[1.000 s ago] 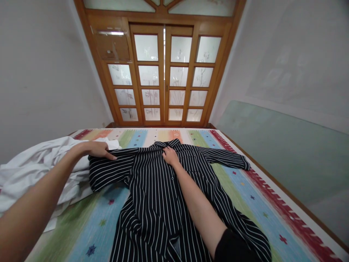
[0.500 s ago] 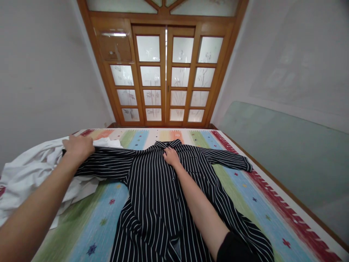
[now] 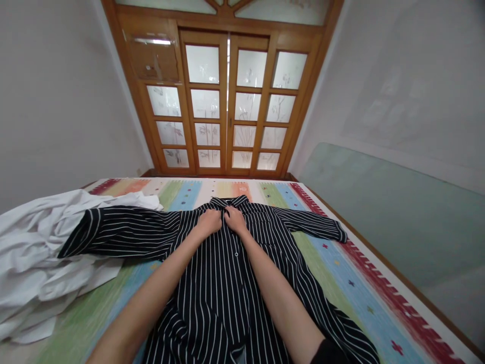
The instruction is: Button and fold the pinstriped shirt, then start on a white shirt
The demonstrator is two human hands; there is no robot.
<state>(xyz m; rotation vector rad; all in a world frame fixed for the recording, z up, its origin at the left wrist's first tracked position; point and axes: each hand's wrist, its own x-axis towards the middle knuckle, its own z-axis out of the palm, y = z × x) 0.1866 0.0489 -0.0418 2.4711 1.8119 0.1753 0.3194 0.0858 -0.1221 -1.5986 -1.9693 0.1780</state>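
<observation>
Cloth (image 3: pixel 341 268) in coloured stripes covers the surface in the head view, before wooden doors (image 3: pixel 204 119) and between pale walls (image 3: pixel 56 101). A striped shirt (image 3: pixel 215 283) lies spread on it, one sleeve (image 3: pixel 132 230) over white fabric (image 3: pixel 30 283). The person's left grip (image 3: pixel 209 222) and right grip (image 3: pixel 235 220), both curled, touch its front below the collar (image 3: pixel 239 201); with the tips hidden, one cannot tell whether they pinch it.

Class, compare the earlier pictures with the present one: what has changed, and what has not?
The left hand has let go of the left sleeve and moved right, to the shirt front beside the right hand. That sleeve now reaches farther left over the white cloth. The right hand stays just below the collar.
</observation>
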